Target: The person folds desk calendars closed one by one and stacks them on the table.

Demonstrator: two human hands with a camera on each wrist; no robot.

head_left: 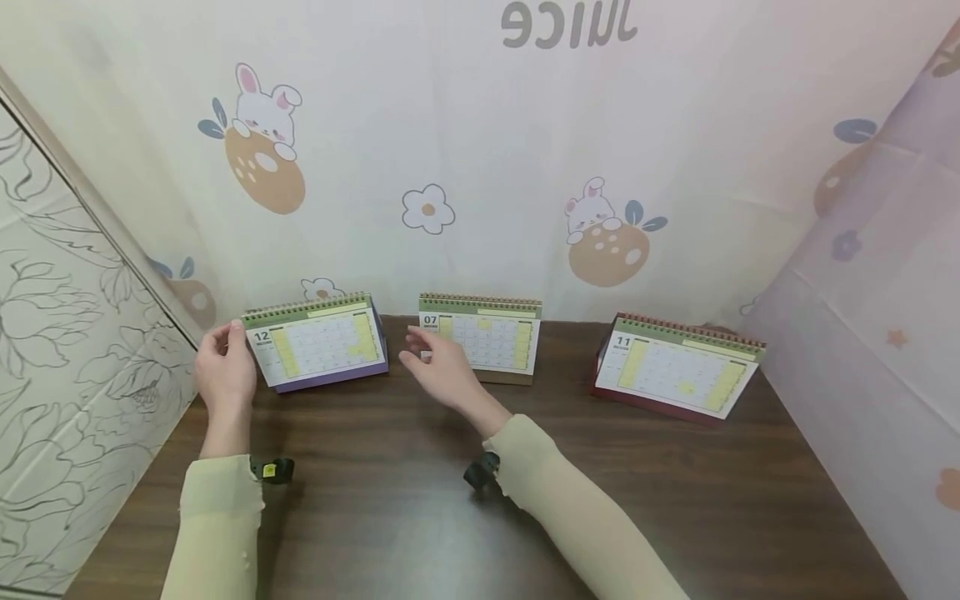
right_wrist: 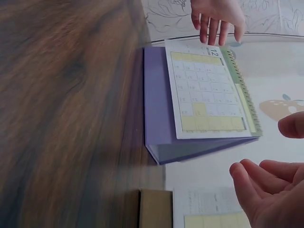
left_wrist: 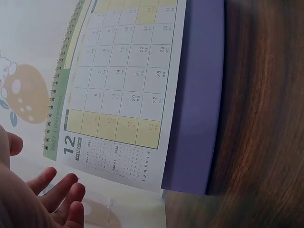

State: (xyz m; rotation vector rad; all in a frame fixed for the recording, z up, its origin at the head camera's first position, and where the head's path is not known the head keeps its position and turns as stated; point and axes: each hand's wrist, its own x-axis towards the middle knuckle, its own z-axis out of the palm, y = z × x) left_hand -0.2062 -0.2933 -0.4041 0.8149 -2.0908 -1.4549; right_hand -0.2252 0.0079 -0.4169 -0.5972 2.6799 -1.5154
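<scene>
A purple-based desk calendar (head_left: 322, 340) showing month 12 stands at the left of the table. Right beside its left edge is my left hand (head_left: 227, 367), fingers loosely bent and nothing held, as the left wrist view shows. My right hand (head_left: 444, 365) hovers in front of the left part of a brown-based desk calendar (head_left: 495, 342) showing month 07, partly covering its page. In the right wrist view the thumb (right_wrist: 292, 126) stands apart from the fingers, with a gap between them. The purple base (left_wrist: 199, 95) faces the left wrist camera.
A red-based desk calendar (head_left: 678, 371) showing month 11 stands at the right, angled. Behind all the calendars hangs a patterned curtain (head_left: 495, 150). A flowered panel (head_left: 75, 333) borders the dark wooden table (head_left: 390, 517) on the left.
</scene>
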